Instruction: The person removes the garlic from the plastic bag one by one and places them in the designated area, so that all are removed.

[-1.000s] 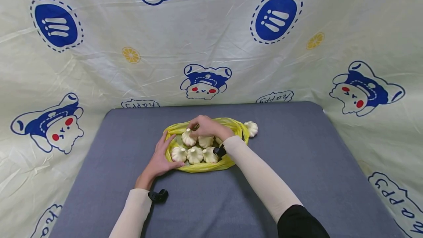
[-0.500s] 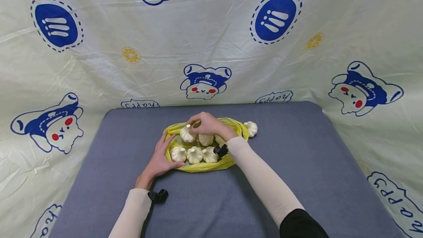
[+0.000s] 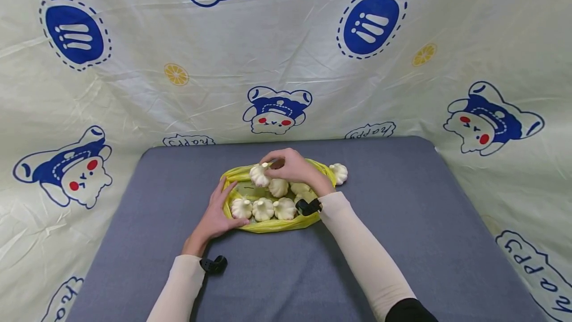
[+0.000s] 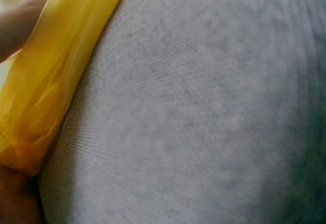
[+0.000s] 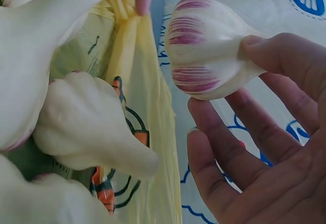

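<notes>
My right hand (image 3: 291, 167) pinches a garlic bulb (image 3: 259, 175) by its neck, over the far side of a yellow plastic bag (image 3: 277, 226). In the right wrist view this held garlic bulb (image 5: 204, 51) shows purple streaks, with the thumb and fingers at its stem end. Several other white garlic bulbs (image 3: 263, 209) lie inside the open bag, three of them in the near row. My left hand (image 3: 217, 216) holds the bag's left end, its fingers and thumb spread along the rim. The left wrist view shows the yellow bag wall (image 4: 56, 71) beside the cloth.
One more garlic bulb (image 3: 339, 174) lies outside the bag, at its right end. A grey-blue cloth (image 3: 402, 242) covers the table. Behind it hangs a pale printed sheet (image 3: 214, 39). Each wrist wears a black device (image 3: 214, 265).
My right hand has lifted the garlic bulb from the back left of the bag, moving up and then slightly right. The left hand and the bag have stayed in place.
</notes>
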A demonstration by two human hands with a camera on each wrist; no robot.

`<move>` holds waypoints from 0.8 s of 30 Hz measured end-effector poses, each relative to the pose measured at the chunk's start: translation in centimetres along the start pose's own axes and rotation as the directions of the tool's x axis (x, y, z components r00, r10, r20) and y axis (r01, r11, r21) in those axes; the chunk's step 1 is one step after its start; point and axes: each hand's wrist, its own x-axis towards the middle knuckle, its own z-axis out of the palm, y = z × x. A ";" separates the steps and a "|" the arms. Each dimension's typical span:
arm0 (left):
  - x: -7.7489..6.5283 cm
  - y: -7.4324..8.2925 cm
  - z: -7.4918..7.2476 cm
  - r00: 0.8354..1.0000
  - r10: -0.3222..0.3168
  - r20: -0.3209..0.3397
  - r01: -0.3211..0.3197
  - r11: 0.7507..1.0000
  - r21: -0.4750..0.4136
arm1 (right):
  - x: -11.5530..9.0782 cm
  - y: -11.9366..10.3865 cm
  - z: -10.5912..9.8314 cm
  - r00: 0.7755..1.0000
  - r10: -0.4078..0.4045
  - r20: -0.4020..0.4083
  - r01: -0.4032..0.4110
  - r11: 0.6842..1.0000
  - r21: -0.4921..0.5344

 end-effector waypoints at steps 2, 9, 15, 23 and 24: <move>0.0 0.0 0.0 1.000 0.001 0.000 -0.001 1.000 0.006 | -0.5 0.1 -0.2 1.000 0.008 -0.021 -0.007 1.000 0.018; 0.0 -0.1 0.0 1.000 0.014 -0.006 -0.014 1.000 0.002 | -2.5 0.5 -1.0 0.993 0.023 -0.119 -0.014 0.997 0.071; -0.2 -0.3 0.1 1.000 0.021 -0.004 -0.021 1.000 -0.006 | -4.4 0.8 -1.6 0.979 0.062 -0.193 -0.046 0.995 0.084; -0.1 -0.2 0.0 1.000 0.006 -0.003 -0.006 1.000 0.008 | -6.0 1.8 -2.3 0.959 0.071 -0.274 -0.040 0.992 0.119; 0.0 -0.2 0.0 1.000 0.007 -0.003 -0.007 1.000 0.011 | -6.2 1.9 -2.4 0.957 0.070 -0.281 -0.037 0.992 0.123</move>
